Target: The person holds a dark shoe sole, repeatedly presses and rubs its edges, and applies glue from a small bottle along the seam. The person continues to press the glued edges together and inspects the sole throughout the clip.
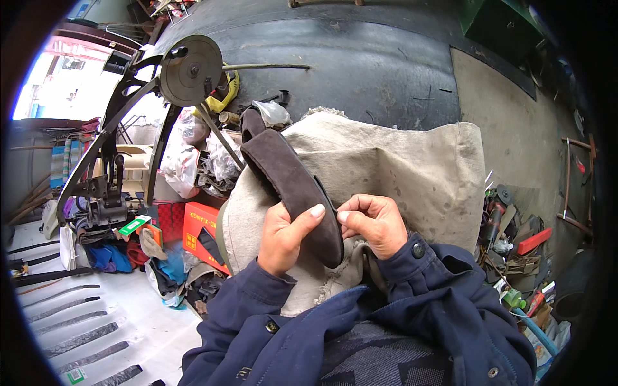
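Note:
A dark brown suede shoe (293,177) with a black sole edge lies slantwise over the pale canvas cloth (399,161) on my lap. Its rounded end points toward me. My left hand (283,238) grips the shoe near this end, thumb pressed on the upper and fingers hidden behind it. My right hand (376,225) is closed in a pinch right beside the shoe's right edge. Whatever lies between those fingertips, if anything, is too small to make out.
A black hand-cranked sewing machine (116,148) with a round wheel (191,71) stands at the left. Near it are an orange-red box (205,238) and plastic bags (180,164). Dark strips (80,338) lie on a white surface at lower left. Tools and scraps (515,238) are heaped at right.

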`<state>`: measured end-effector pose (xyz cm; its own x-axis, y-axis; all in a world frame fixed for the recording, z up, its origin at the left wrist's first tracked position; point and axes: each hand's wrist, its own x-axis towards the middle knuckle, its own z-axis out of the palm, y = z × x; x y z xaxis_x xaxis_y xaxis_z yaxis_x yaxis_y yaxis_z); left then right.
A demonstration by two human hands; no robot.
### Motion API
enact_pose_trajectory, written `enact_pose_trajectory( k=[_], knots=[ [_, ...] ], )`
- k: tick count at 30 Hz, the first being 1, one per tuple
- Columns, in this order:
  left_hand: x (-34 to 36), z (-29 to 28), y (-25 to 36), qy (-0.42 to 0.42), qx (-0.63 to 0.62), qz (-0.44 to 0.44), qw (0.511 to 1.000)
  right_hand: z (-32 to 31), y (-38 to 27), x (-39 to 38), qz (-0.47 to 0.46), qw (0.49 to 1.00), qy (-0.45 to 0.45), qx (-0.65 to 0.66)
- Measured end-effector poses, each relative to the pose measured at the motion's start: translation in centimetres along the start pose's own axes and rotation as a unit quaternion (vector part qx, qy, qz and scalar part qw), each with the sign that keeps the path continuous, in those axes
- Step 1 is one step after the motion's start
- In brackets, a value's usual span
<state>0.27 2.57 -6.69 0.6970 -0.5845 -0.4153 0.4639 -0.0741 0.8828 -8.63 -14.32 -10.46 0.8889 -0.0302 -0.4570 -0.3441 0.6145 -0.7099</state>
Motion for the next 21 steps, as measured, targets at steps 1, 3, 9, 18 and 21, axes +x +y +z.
enact_pose_trajectory(
  k=[1, 3, 9, 18, 21],
  knots=[
    [0.0, 0.0, 0.0, 0.000, -0.006, -0.004, 1.000, 0.0, -0.1, 0.0, 0.009, 1.000, 0.007, -0.001],
    [0.1, 0.1, 0.1, 0.011, -0.015, 0.005, 1.000, 0.1, -0.2, -0.2, -0.003, 1.000, -0.001, 0.012],
    [0.1, 0.3, 0.1, 0.029, -0.018, 0.001, 0.999, 0.2, -0.2, -0.2, -0.015, 1.000, 0.002, 0.026],
    [0.1, 0.8, 0.2, 0.043, -0.013, -0.003, 0.999, 0.1, -0.4, -0.3, -0.032, 0.999, 0.000, 0.036],
    [0.4, 1.2, 0.0, 0.053, -0.010, 0.007, 0.999, -0.2, -2.1, -1.1, -0.096, 0.994, 0.018, 0.043]
  ],
)
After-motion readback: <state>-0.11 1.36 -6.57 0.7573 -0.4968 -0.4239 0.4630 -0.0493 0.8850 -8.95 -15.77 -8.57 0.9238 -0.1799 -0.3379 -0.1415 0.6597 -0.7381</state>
